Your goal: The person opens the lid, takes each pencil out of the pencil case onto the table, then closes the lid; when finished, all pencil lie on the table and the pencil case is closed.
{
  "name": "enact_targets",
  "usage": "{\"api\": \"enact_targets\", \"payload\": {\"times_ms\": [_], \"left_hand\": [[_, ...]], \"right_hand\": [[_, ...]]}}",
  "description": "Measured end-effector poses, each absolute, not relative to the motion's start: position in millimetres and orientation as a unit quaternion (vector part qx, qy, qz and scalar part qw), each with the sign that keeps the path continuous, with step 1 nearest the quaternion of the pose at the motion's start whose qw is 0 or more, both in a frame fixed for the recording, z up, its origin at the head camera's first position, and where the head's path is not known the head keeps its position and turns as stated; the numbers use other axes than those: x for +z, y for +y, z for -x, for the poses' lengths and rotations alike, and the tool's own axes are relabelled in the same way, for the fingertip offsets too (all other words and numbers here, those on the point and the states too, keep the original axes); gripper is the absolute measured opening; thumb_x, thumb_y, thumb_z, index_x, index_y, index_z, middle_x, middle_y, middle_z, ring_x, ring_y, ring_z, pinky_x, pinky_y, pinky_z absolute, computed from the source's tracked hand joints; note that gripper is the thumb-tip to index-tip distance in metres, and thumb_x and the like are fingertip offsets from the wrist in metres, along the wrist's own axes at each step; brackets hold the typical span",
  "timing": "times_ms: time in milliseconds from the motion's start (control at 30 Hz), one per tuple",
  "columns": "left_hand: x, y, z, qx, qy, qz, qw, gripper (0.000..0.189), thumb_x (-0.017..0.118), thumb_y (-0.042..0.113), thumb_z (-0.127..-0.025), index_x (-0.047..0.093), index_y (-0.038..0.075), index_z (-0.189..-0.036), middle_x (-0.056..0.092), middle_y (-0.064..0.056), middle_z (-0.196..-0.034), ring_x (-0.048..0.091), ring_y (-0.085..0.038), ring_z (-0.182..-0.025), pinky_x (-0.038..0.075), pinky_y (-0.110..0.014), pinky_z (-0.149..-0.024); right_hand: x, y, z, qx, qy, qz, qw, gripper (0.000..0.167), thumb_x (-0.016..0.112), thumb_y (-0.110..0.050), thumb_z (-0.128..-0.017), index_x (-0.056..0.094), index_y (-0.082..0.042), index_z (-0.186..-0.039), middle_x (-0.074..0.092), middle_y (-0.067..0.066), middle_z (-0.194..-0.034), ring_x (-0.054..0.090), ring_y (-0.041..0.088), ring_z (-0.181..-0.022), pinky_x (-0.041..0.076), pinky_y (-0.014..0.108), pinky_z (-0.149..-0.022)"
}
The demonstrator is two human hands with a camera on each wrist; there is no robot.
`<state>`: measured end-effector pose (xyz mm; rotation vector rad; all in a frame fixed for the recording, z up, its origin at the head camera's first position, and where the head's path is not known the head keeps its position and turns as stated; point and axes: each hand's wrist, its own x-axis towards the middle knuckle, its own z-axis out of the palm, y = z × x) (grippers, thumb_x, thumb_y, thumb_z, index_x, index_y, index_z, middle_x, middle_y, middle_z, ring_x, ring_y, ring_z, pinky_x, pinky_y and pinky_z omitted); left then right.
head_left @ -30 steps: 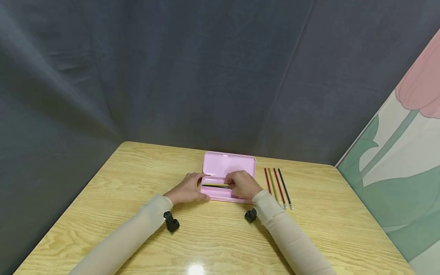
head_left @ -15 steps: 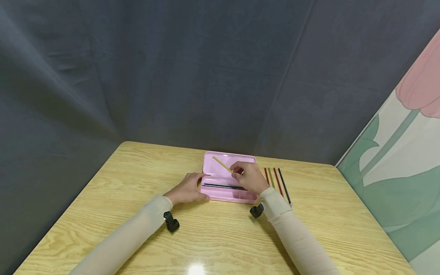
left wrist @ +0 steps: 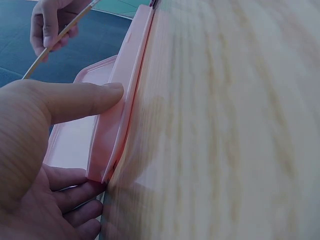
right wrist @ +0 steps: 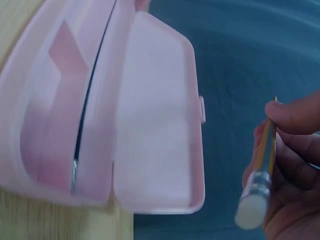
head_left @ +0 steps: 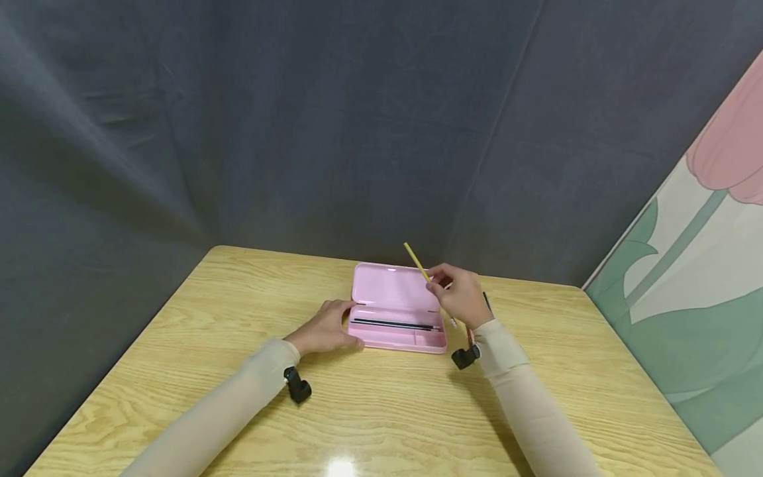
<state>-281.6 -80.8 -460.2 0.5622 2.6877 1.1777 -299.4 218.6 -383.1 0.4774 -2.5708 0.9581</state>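
Observation:
A pink pencil case (head_left: 395, 289) lies with its lid tipped back on the table. My left hand (head_left: 326, 326) holds its left end, the thumb (left wrist: 95, 100) against the front wall and the fingers round the end. Dark pencils (head_left: 390, 324) lie lengthwise in the case's long compartment. Above the case's right side, my right hand (head_left: 460, 296) pinches a yellow pencil (head_left: 416, 261) between thumb and fingers. In the right wrist view, that pencil's white eraser (right wrist: 251, 212) and metal band face the camera. It slants, its far end up and to the left.
Right of the case, pencils lie on the wooden table (head_left: 369, 411), mostly hidden by my right hand and wrist; a dark pencil (head_left: 487, 303) peeks out. A dark curtain (head_left: 357, 132) hangs behind the table, and a flower-patterned panel (head_left: 703, 298) stands at the right.
My right hand has lifted the yellow pencil out of the case and carried it up and to the right. The left hand and the case have stayed in place.

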Motion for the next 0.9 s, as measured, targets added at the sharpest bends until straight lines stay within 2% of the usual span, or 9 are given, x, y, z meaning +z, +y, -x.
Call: {"api": "enact_targets", "payload": {"times_ms": [200, 500, 900], "left_hand": [[-459, -81, 282, 0.389, 0.899, -0.186, 0.076, 0.096, 0.087, 0.037, -0.076, 0.041, 0.005, -0.153, 0.045, -0.013, -0.156, 0.034, -0.031, -0.148, 0.033, -0.050, -0.122], [-458, -81, 282, 0.390, 0.898, -0.187, 0.076, 0.095, 0.087, 0.036, -0.076, 0.042, 0.006, -0.153, 0.046, -0.013, -0.156, 0.035, -0.031, -0.148, 0.033, -0.049, -0.122], [-459, -81, 280, 0.393, 0.897, -0.186, 0.077, 0.095, 0.087, 0.036, -0.076, 0.041, 0.006, -0.153, 0.046, -0.012, -0.156, 0.035, -0.031, -0.148, 0.033, -0.050, -0.122]], "right_hand": [[-378, 238, 299, 0.323, -0.906, -0.161, 0.221, 0.014, 0.074, -0.009, -0.087, 0.076, -0.008, -0.101, 0.071, 0.006, -0.079, 0.066, 0.018, -0.073, 0.048, 0.023, -0.061], [-373, 267, 295, 0.312, -0.908, -0.127, 0.250, 0.011, 0.073, -0.011, -0.090, 0.075, -0.007, -0.100, 0.071, 0.007, -0.080, 0.065, 0.018, -0.074, 0.046, 0.021, -0.064], [-374, 314, 288, 0.301, -0.914, -0.088, 0.259, 0.016, 0.071, -0.019, -0.095, 0.075, -0.008, -0.105, 0.072, 0.006, -0.084, 0.059, 0.003, -0.071, 0.045, 0.020, -0.061]]}}
